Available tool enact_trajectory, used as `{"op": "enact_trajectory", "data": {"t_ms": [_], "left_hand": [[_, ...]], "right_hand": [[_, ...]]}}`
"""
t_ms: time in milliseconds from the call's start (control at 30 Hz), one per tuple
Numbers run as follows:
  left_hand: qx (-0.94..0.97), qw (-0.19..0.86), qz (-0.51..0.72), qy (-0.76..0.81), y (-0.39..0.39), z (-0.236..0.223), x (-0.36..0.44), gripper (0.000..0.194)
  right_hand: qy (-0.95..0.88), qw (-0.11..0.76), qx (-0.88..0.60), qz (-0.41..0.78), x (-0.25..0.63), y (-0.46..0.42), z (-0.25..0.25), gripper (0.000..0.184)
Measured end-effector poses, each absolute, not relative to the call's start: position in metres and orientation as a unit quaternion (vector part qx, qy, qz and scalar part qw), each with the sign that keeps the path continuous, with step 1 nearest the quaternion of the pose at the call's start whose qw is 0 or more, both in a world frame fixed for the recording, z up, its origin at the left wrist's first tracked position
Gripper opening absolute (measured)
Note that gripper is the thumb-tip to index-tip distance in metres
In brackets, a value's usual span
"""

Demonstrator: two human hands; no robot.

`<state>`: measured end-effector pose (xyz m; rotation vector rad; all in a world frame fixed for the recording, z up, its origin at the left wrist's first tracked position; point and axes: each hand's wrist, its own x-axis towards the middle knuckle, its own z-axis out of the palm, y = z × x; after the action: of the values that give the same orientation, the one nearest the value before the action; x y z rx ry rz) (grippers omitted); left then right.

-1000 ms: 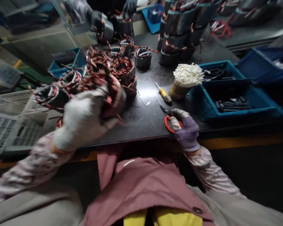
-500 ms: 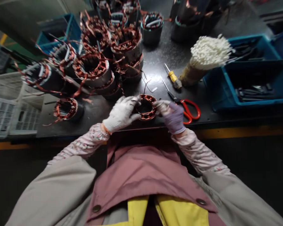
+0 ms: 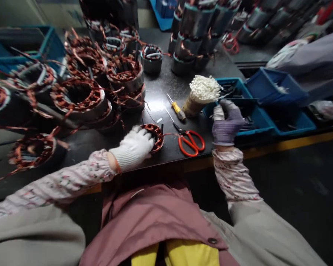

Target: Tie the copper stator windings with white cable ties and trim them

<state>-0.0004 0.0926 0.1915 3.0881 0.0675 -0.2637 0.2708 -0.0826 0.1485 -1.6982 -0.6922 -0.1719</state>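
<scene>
My left hand (image 3: 133,146), in a white knit glove, grips the left side of a small motor stator (image 3: 158,137) with copper windings at the table's front edge. A copper lead and a short black piece stick out of the stator's right side. My right hand (image 3: 228,123), in a purple glove with light wrapping on the fingers, is over the blue bin (image 3: 262,127) of dark strips. Its thumb and forefinger are bent and slightly apart, with nothing visible between them. Red-handled scissors (image 3: 191,142) lie between my hands, just right of the stator.
A bundle of white sticks (image 3: 204,90) stands behind the scissors, beside a yellow-handled screwdriver (image 3: 178,110). Several copper-wound stators (image 3: 77,96) crowd the left; taller stacks (image 3: 194,40) rise at the back. Another person's sleeve (image 3: 316,62) reaches in at the right.
My left hand brought a stator from the stacked group to the table's front edge. My right hand let go of the scissors, touched the stator, then moved right to the blue bin.
</scene>
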Motion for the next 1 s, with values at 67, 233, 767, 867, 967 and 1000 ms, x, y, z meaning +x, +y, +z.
{"op": "enact_trajectory", "data": {"t_ms": [67, 233, 767, 867, 967, 1000], "left_hand": [[0.996, 0.038, -0.081, 0.025, 0.092, 0.175, 0.003, 0.03], [0.993, 0.105, 0.002, 0.061, 0.096, 0.148, -0.008, 0.033], [0.989, 0.142, -0.006, 0.048, 0.107, 0.148, -0.015, 0.035], [0.987, 0.139, 0.003, 0.074, 0.102, 0.147, -0.018, 0.036], [0.984, 0.155, 0.034, 0.081, 0.1, 0.142, -0.021, 0.034], [0.983, 0.159, 0.039, 0.08, 0.1, 0.14, -0.021, 0.033]], "right_hand": [[-0.311, 0.546, -0.755, -0.188, 0.274, -0.081, 0.148, 0.022], [-0.369, 0.425, -0.784, -0.262, 0.261, -0.065, 0.136, 0.023], [-0.321, 0.21, -0.911, -0.151, 0.277, -0.016, 0.137, 0.038], [-0.317, 0.246, -0.906, -0.134, 0.274, -0.014, 0.141, 0.04], [-0.343, 0.345, -0.86, -0.157, 0.268, -0.027, 0.148, 0.044], [-0.354, 0.377, -0.843, -0.151, 0.267, -0.035, 0.153, 0.044]]}}
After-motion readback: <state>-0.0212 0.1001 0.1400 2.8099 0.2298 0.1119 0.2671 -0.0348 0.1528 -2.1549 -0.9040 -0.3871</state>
